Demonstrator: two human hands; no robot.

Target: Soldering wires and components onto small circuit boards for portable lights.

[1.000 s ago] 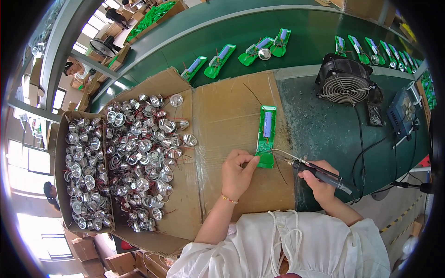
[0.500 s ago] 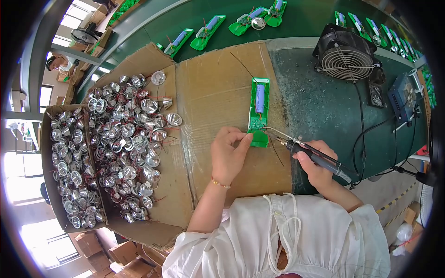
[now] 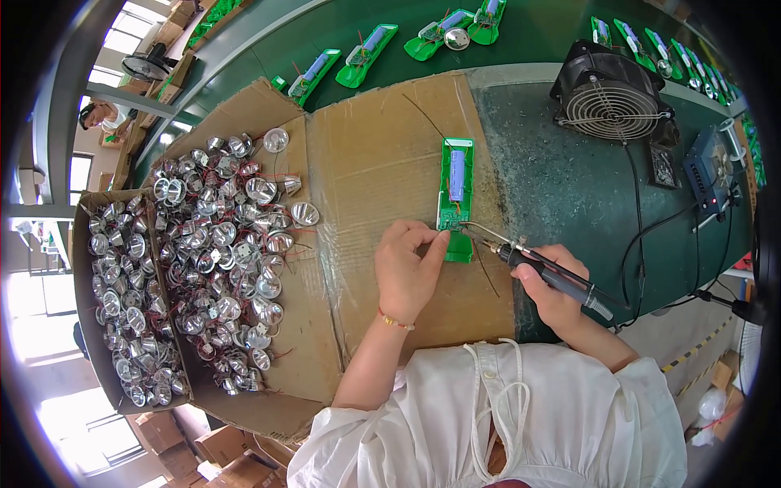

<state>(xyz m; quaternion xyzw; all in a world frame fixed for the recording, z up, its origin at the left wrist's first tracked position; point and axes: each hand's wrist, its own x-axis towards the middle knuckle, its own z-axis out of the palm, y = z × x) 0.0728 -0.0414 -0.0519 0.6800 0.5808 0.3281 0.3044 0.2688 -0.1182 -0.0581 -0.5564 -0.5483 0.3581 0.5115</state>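
On the cardboard lies a green plastic housing (image 3: pixel 457 248) with a purple cylindrical battery (image 3: pixel 457 175) and a small circuit board (image 3: pixel 452 218). My left hand (image 3: pixel 408 264) is at the left side of the housing, thumb and forefinger pinched together by the board. Whatever sits between those fingertips is too small to make out. In my right hand (image 3: pixel 556 285) is a soldering iron (image 3: pixel 553 281) with a thin metal tube along it, gripped like a pen. Its tip reaches the circuit board close to my left fingertips. A thin dark wire (image 3: pixel 427 114) extends beyond the housing's far end.
A cardboard box (image 3: pixel 195 382) full of silvery reflector cups with red wires stands at the left. At the right are a black fan (image 3: pixel 610 102), a blue soldering station (image 3: pixel 706 175) and cables (image 3: pixel 639 236). More green housings (image 3: pixel 366 57) line the far bench; a person (image 3: pixel 106 114) is beyond.
My left fingertips have shifted slightly away from me and to the right, uncovering more of the housing's near end. The soldering iron stays almost in place at the board.
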